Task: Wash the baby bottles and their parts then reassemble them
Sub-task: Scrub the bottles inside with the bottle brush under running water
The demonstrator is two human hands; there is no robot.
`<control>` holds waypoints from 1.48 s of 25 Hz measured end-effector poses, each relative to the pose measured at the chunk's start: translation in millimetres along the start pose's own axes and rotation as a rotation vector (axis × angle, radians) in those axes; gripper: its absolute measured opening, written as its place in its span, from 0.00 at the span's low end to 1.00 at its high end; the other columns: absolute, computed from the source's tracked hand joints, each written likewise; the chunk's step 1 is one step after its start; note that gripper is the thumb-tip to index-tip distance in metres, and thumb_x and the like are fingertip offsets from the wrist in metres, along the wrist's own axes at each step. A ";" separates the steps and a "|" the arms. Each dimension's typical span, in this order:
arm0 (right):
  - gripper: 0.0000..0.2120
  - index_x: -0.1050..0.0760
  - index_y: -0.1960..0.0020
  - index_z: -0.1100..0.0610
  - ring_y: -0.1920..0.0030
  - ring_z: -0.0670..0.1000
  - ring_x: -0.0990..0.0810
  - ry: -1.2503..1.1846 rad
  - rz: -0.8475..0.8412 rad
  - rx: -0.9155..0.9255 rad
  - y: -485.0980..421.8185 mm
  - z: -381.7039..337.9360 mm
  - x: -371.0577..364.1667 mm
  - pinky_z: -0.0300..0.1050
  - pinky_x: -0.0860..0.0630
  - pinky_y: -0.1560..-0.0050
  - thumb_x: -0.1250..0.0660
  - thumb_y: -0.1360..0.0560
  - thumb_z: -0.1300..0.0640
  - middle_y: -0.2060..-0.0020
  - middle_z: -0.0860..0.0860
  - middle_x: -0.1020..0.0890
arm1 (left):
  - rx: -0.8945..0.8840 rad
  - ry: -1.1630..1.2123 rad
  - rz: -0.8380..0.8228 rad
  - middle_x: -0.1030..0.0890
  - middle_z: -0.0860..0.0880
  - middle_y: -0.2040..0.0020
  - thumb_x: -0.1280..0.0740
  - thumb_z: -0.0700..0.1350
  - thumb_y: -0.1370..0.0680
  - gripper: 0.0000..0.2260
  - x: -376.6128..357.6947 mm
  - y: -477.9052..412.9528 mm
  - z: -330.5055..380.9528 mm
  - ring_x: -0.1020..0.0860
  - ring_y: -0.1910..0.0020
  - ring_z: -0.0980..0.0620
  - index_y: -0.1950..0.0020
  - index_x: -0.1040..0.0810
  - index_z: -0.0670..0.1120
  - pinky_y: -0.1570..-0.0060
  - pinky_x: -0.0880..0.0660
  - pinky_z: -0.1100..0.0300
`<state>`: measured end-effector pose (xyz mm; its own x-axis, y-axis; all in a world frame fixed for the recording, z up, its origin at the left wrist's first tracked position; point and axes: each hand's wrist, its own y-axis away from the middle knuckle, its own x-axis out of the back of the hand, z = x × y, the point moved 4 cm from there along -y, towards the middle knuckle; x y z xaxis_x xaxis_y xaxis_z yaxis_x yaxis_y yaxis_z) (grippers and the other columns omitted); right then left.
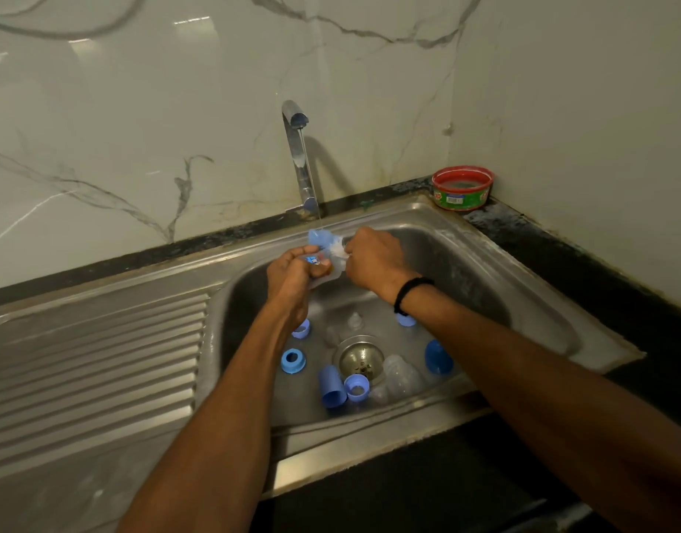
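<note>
Under the tap's thin stream, my left hand (292, 273) grips a clear baby bottle (318, 260) with a blue print. My right hand (375, 259) holds something pale and foamy against the bottle's blue top end (321, 238); what it is I cannot tell. On the sink floor lie blue screw rings (293, 360) (356, 387) (301, 329), a blue cap (332, 387), a second blue cap (438, 357), a clear nipple (354, 322) and a clear bottle (402, 375).
The steel sink (523, 302) has a drain strainer (361, 359) in the middle and a ribbed drainboard (93, 359) on the left. The tap (298, 155) runs at the back. A red and green soap tub (463, 187) stands in the back right corner.
</note>
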<state>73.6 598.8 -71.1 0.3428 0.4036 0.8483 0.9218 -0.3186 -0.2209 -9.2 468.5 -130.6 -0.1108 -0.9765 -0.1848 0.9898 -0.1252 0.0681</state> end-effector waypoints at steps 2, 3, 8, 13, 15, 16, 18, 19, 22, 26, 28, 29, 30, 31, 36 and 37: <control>0.15 0.23 0.39 0.58 0.46 0.55 0.20 0.000 -0.009 0.013 3.1 -0.9 -1.4 0.41 0.29 0.54 0.29 0.25 0.56 0.45 0.55 0.18 | -0.014 -0.030 0.041 0.15 0.42 0.49 0.31 0.30 0.29 0.13 3.8 -4.6 -0.5 0.16 0.48 0.44 0.48 0.18 0.42 0.48 0.18 0.53; 0.15 0.23 0.39 0.58 0.46 0.55 0.20 -0.002 -0.013 0.024 5.4 -3.5 -1.9 0.41 0.29 0.54 0.29 0.25 0.56 0.45 0.55 0.18 | -0.017 -0.037 0.049 0.15 0.42 0.49 0.31 0.30 0.29 0.13 6.4 -7.2 -0.7 0.16 0.47 0.43 0.46 0.18 0.41 0.48 0.18 0.53; 0.15 0.23 0.38 0.60 0.44 0.57 0.21 0.011 -0.004 0.041 4.9 -2.3 1.5 0.42 0.29 0.52 0.31 0.23 0.55 0.43 0.57 0.20 | -0.026 0.021 0.013 0.15 0.41 0.48 0.31 0.31 0.27 0.13 4.6 2.0 1.6 0.16 0.48 0.44 0.46 0.18 0.42 0.45 0.18 0.50; 0.16 0.23 0.39 0.58 0.44 0.56 0.21 0.010 -0.020 0.009 2.3 0.1 2.3 0.43 0.27 0.51 0.28 0.26 0.57 0.44 0.56 0.20 | -0.025 0.003 -0.001 0.16 0.40 0.50 0.34 0.29 0.26 0.12 1.1 7.2 1.6 0.16 0.51 0.45 0.49 0.19 0.42 0.47 0.18 0.51; 0.15 0.21 0.40 0.58 0.46 0.56 0.20 0.010 -0.040 0.035 2.2 -0.3 1.9 0.42 0.27 0.52 0.29 0.25 0.56 0.46 0.55 0.19 | -0.057 0.010 0.010 0.16 0.41 0.49 0.34 0.29 0.27 0.13 2.0 8.7 2.3 0.16 0.50 0.45 0.49 0.19 0.43 0.48 0.18 0.53; 0.14 0.21 0.41 0.59 0.47 0.55 0.20 0.001 -0.056 0.042 3.3 0.2 5.3 0.42 0.26 0.52 0.30 0.25 0.56 0.47 0.55 0.18 | -0.061 0.018 0.007 0.16 0.42 0.48 0.34 0.29 0.27 0.13 2.8 10.2 3.6 0.17 0.49 0.45 0.48 0.19 0.43 0.48 0.18 0.53; 0.12 0.18 0.42 0.59 0.49 0.55 0.19 -0.049 -0.086 0.053 2.6 3.1 15.3 0.44 0.23 0.51 0.31 0.24 0.57 0.48 0.55 0.17 | -0.003 0.081 0.018 0.16 0.42 0.47 0.34 0.30 0.27 0.14 11.0 5.7 2.6 0.17 0.46 0.43 0.44 0.20 0.41 0.48 0.18 0.52; 0.11 0.17 0.43 0.59 0.49 0.56 0.19 -0.053 -0.105 0.070 0.7 4.0 20.9 0.45 0.23 0.50 0.32 0.24 0.57 0.48 0.55 0.16 | 0.047 0.127 0.006 0.16 0.42 0.45 0.33 0.32 0.26 0.14 17.1 4.6 0.6 0.18 0.44 0.42 0.42 0.20 0.42 0.48 0.18 0.50; 0.12 0.16 0.44 0.57 0.47 0.56 0.19 0.022 -0.139 0.056 -3.9 13.5 36.2 0.43 0.25 0.51 0.33 0.24 0.57 0.47 0.55 0.16 | 0.183 0.086 -0.034 0.20 0.41 0.42 0.33 0.39 0.23 0.11 26.1 12.4 -1.8 0.19 0.44 0.41 0.42 0.21 0.45 0.55 0.18 0.52; 0.10 0.15 0.48 0.56 0.51 0.56 0.18 -0.013 -0.131 -0.024 -10.0 24.7 38.3 0.40 0.31 0.66 0.33 0.26 0.58 0.53 0.55 0.16 | 0.237 0.076 -0.078 0.21 0.40 0.40 0.35 0.42 0.21 0.10 20.6 14.8 -4.1 0.20 0.43 0.41 0.42 0.21 0.43 0.53 0.17 0.50; 0.11 0.15 0.47 0.56 0.51 0.56 0.19 -0.011 -0.125 -0.022 -10.1 22.3 36.4 0.39 0.31 0.62 0.33 0.25 0.58 0.51 0.55 0.16 | 0.242 0.117 -0.069 0.20 0.40 0.40 0.35 0.45 0.20 0.10 18.5 13.5 -3.9 0.20 0.42 0.41 0.41 0.22 0.43 0.47 0.19 0.47; 0.11 0.16 0.46 0.56 0.51 0.55 0.19 0.000 -0.114 -0.005 -8.8 19.3 35.6 0.39 0.30 0.60 0.33 0.25 0.57 0.50 0.54 0.15 | 0.226 0.125 -0.054 0.19 0.40 0.40 0.34 0.45 0.20 0.10 18.9 12.1 -4.1 0.19 0.42 0.41 0.40 0.22 0.43 0.46 0.19 0.47; 0.11 0.16 0.45 0.56 0.50 0.55 0.19 0.018 -0.103 0.016 -6.9 15.9 32.3 0.40 0.29 0.58 0.32 0.25 0.56 0.48 0.54 0.16 | 0.197 0.124 -0.043 0.19 0.40 0.40 0.34 0.43 0.20 0.11 18.8 10.9 -4.6 0.18 0.43 0.40 0.39 0.22 0.42 0.46 0.18 0.47; 0.12 0.17 0.43 0.56 0.49 0.55 0.19 0.037 -0.092 0.036 -4.4 11.8 26.8 0.41 0.27 0.55 0.32 0.24 0.56 0.47 0.54 0.16 | 0.165 0.120 -0.040 0.18 0.40 0.40 0.33 0.41 0.21 0.11 17.4 11.0 -4.2 0.18 0.44 0.40 0.40 0.22 0.42 0.47 0.18 0.46; 0.13 0.21 0.42 0.58 0.48 0.56 0.19 -0.015 -0.051 0.033 4.0 -5.8 -1.1 0.44 0.24 0.52 0.29 0.25 0.56 0.48 0.55 0.18 | 0.012 0.062 0.023 0.17 0.45 0.45 0.30 0.30 0.28 0.14 9.3 11.5 3.5 0.18 0.45 0.42 0.47 0.20 0.45 0.46 0.18 0.44; 0.13 0.21 0.42 0.58 0.48 0.55 0.19 -0.016 -0.061 0.041 3.1 -5.2 -2.8 0.43 0.24 0.53 0.29 0.25 0.57 0.48 0.55 0.18 | -0.021 0.040 0.065 0.17 0.46 0.44 0.30 0.29 0.30 0.17 12.7 9.8 3.9 0.18 0.44 0.43 0.47 0.20 0.47 0.45 0.18 0.44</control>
<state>74.6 592.2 -71.6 0.2883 0.4353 0.8529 0.9475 -0.2581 -0.1886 -1.3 454.2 -128.4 -0.0434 -0.9747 -0.2194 0.9965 -0.0580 0.0608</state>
